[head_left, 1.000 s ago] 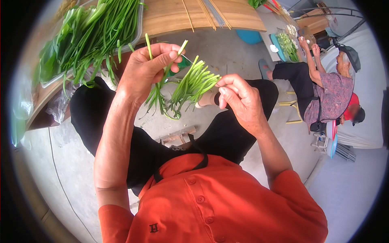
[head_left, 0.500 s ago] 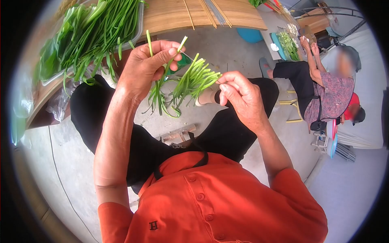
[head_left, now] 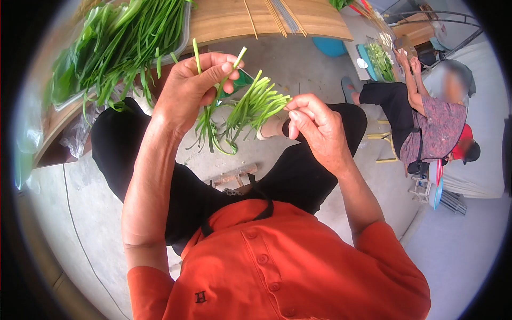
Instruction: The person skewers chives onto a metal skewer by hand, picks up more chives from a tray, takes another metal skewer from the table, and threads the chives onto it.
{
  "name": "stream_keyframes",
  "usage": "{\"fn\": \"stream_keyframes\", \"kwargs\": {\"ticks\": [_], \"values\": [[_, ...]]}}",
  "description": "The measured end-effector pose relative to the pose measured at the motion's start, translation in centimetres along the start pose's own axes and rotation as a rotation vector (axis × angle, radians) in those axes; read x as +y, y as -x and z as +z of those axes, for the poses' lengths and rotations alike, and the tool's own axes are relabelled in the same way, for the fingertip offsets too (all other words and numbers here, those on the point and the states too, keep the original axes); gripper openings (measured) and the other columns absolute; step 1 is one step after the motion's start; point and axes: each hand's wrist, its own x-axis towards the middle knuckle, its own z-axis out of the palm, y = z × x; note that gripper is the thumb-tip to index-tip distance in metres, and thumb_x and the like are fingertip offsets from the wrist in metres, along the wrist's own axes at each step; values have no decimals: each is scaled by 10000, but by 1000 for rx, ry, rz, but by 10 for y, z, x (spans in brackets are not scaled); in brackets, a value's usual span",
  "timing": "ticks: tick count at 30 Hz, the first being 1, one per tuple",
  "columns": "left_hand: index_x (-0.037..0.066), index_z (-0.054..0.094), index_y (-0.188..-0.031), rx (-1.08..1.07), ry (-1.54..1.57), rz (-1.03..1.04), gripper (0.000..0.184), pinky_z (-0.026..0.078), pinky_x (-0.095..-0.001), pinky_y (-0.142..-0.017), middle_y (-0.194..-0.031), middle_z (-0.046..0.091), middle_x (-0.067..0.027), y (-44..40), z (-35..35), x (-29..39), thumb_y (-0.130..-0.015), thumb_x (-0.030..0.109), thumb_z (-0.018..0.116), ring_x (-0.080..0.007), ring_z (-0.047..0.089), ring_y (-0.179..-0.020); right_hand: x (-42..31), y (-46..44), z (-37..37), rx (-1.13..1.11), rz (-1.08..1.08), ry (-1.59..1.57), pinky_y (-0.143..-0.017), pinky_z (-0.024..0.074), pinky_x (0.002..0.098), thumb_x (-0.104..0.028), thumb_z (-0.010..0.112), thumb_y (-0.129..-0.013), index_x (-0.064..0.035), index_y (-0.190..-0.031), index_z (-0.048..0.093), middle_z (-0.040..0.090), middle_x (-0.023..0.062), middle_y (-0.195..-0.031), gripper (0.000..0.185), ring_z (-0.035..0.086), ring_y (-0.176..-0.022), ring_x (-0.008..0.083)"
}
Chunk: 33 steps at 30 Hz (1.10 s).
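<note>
Green bundle (head_left: 257,102) — between left fingers (head_left: 216,74) and right fingers (head_left: 308,101).

Pale grey flr (head_left: 98,213) fills lower L of frame, w/ 1 thin dark line (head_left: 68,198). Wood-top tbl (head_left: 326,21) spans top ctr. Yellow stool legs (head_left: 380,136) R of ctr; lt-grey draped cloth (head_left: 486,165) far R, 1 dark curved metal rail (head_left: 440,20) above it. Lower R: smooth bluish-grey surface (head_left: 458,250), wall or flr unclear. Light soft, even.
</note>
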Motion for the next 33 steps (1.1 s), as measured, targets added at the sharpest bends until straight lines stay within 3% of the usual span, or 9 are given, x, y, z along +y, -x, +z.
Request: {"fn": "stream_keyframes", "kwargs": {"ticks": [4, 6, 25, 33], "values": [[46, 685, -1026, -24, -4, -8, 194, 316, -154, -486, -831, 671, 10, 0, 0, 0, -916, 202, 651, -23, 557, -675, 1, -1, -2, -4, -13, -16, -617, 473, 249, -15, 501, -960, 7, -1023, 543, 571, 43, -674, 79, 581, -646, 85], [53, 672, -1036, -5, -26, -13, 187, 264, -163, -453, -827, 637, 19, -1, 1, -1, -943, 203, 608, -13, 510, -631, 1, -1, -2, -4, -14, -31, -620, 474, 250, -13, 501, -959, 8, -1022, 546, 572, 43, -679, 80, 579, -648, 85], [58, 677, -1023, -12, -102, 6, 192, 276, -163, -457, -803, 637, 31, 2, 2, 1, -941, 217, 608, -9, 503, -623, 4, -3, 1, 6, -19, -43, -595, 474, 253, -20, 498, -960, 7, -1016, 550, 568, 43, -716, 81, 586, -639, 80], [68, 663, -1024, -83, -31, -22, 163, 276, -156, -459, -830, 649, 12, -1, -4, -7, -926, 194, 630, -25, 549, -671, 4, -12, 7, -22, -66, -114, -535, 443, 231, -51, 494, -972, 2, -1010, 554, 564, 27, -721, 89, 526, -607, 53]]}}
